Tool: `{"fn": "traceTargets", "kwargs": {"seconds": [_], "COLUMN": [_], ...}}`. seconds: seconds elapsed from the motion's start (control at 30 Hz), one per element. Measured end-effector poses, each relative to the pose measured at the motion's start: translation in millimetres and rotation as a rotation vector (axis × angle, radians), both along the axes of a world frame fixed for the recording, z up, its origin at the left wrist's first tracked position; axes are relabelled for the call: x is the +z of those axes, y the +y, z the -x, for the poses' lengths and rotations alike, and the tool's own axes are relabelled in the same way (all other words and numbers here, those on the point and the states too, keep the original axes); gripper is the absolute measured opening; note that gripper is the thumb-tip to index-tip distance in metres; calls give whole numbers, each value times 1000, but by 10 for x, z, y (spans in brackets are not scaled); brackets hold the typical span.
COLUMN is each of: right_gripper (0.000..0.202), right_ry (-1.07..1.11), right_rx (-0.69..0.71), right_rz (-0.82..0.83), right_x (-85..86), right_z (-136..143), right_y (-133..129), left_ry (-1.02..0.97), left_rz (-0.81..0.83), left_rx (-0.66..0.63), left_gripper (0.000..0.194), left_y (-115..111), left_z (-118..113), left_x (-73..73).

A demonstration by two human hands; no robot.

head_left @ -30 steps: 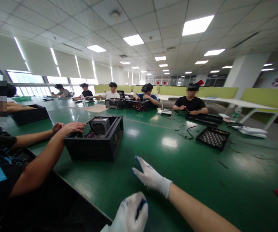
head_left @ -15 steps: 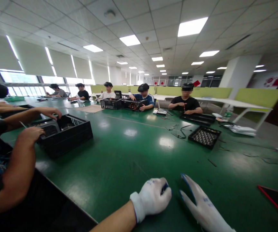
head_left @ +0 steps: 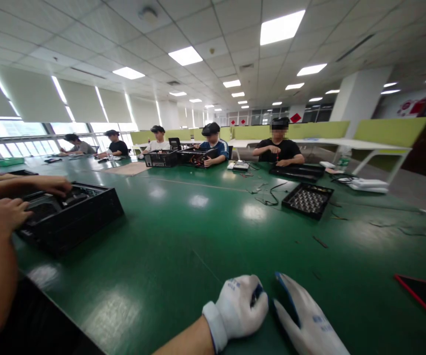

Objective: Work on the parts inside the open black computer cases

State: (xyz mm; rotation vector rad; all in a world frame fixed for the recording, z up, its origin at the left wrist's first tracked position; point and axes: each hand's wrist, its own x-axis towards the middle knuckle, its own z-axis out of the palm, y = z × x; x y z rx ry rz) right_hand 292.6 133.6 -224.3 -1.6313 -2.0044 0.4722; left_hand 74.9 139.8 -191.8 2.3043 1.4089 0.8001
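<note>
Both my hands wear white gloves with blue palms, low over the green table (head_left: 183,217). My left hand (head_left: 243,306) is curled closed, thumb against the fingers; a small dark gap shows between them, and whatever it may hold is too hidden to name. Just to its right, my right hand (head_left: 307,315) has its thumb apart from its extended fingers, with nothing seen between them. The fingertips of the two hands are close together.
At the left a person's bare hands work in a black computer case (head_left: 83,217). A black tray (head_left: 308,199) with silvery pieces lies right of centre, near cables (head_left: 272,196). A red-edged dark object (head_left: 423,296) is at the right. Several people sit across the table.
The view has shifted slightly, moving the left-hand case further left and the far people slightly left and up. My hands have come a little closer together, keeping their shapes.
</note>
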Motion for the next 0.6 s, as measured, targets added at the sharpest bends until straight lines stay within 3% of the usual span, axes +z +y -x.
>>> {"fn": "traceTargets", "kwargs": {"seconds": [0.6], "right_gripper": [82], "right_ry": [-45], "right_rx": [23], "right_rz": [-16], "right_x": [75], "right_z": [48], "right_y": [0], "left_ry": [55], "left_rz": [-21], "left_rx": [-15], "left_gripper": [19], "left_y": [-11], "left_z": [90], "left_x": [70]}}
